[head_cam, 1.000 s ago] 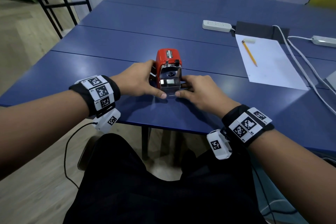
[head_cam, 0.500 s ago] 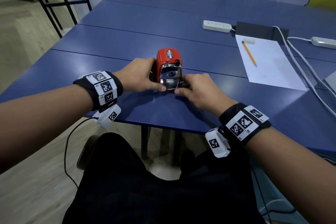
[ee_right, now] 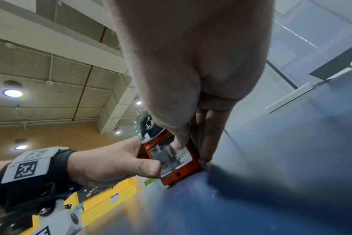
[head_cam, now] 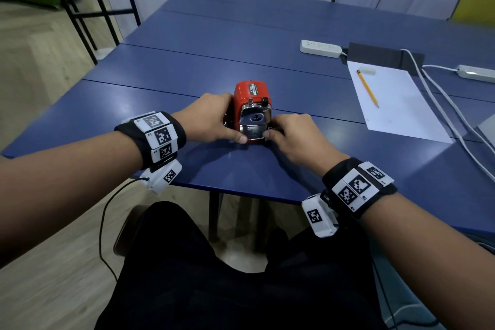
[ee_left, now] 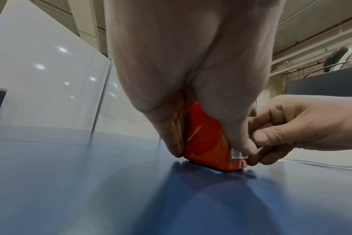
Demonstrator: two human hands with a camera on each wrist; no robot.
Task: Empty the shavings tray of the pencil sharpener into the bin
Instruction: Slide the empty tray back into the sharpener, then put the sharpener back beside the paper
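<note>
Blue table (head_cam: pixel 241 61) fills most of the head view; the landmark is the red pencil sharpener (head_cam: pixel 250 94), standing upright on the table near the front edge, approx. centre, chrome face twd the person. Behind & well to the right of the sharpener lies a white sheet of paper (head_cam: pixel 396 104) w/ a yellow pencil (head_cam: pixel 367 88) on its left part and a small white eraser (head_cam: pixel 367 71) at the pencil's far end. Further back-right of the sharpener: a white power strip (head_cam: pixel 320 48), a dark flat box (head_cam: pixel 385 55) just beside it, a 2nd power strip (head_cam: pixel 476 72) at the far right, white cables (head_cam: pixel 442 99) running along the paper's right edge. Left hand (head_cam: pixel 211 118) grips the sharpener's left side, fingers curled round the body, thumb (ee_right: pixel 151 167) pressed at the lower front corner. Right hand (head_cam: pixel 294 134) is at the sharpener's right side, thumb & fingers clamped low on the front. The clear shavings tray (ee_right: pixel 171 157) sits in the sharpener's base below the chrome plate, not drawn out; the right thumb touches its upper edge, the left thumb its left edge. Dark shavings show thru the tray window. Bin not in any view.
</note>
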